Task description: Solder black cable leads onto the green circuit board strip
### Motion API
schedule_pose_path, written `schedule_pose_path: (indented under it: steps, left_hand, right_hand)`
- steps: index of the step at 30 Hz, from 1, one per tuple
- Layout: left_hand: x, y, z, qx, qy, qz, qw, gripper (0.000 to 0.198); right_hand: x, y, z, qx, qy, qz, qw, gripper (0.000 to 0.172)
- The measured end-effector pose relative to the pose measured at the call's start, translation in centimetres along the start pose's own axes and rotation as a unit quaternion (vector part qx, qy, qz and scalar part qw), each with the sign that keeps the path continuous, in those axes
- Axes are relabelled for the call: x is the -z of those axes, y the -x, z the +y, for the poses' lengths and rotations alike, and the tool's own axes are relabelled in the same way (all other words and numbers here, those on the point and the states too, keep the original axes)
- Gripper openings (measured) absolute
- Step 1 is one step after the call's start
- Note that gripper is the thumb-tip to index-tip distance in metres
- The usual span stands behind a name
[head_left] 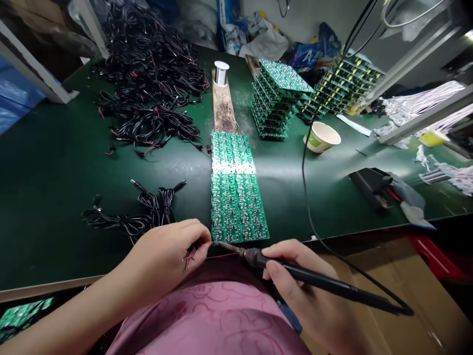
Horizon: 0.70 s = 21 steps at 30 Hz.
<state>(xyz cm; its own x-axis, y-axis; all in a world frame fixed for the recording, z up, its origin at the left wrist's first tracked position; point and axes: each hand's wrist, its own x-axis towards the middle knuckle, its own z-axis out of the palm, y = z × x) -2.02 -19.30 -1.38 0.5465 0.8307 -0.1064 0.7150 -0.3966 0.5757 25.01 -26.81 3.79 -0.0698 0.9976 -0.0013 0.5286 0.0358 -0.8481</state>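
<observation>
A green panel of circuit boards [236, 197] lies near the table's front edge. My left hand [181, 244] is closed in a pinch on red and black wire ends at the panel's lower left corner. Black cables [148, 212] with metal plugs lie bundled just beyond that hand. My right hand [305, 276] grips a black soldering iron [318, 282], its tip pointing left to the same corner, close to the pinched wire. Whether the tip touches the wire or the board I cannot tell. The iron's cord loops up at the right.
A large heap of black cables [148, 74] covers the back left. Behind the panel lies a wooden board [223, 106] bearing a solder spool [221, 74]. Stacked circuit boards [271, 106], a paper cup [322, 137] and a black holder [373, 187] stand to the right.
</observation>
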Motion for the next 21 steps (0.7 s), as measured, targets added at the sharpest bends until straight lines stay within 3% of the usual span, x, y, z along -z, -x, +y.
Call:
schedule_pose_path:
  steps: [6,14,21]
  left_hand:
    - [-0.1,0.1,-0.1,-0.013,0.005,0.017,1.000,0.021]
    - [0.0,-0.2,-0.1,-0.006,-0.002,-0.001,1.000,0.020]
    - [0.2,-0.1,-0.1,0.000,-0.004,-0.010,1.000,0.020]
  right_hand:
    - [-0.8,-0.3,0.5,0.005,-0.029,-0.003,1.000,0.017]
    - [-0.7,-0.2,0.7,-0.009,-0.042,-0.012,0.999,0.013]
    - [0.0,-0.9,-0.7,0.084,0.039,-0.022,0.995,0.006]
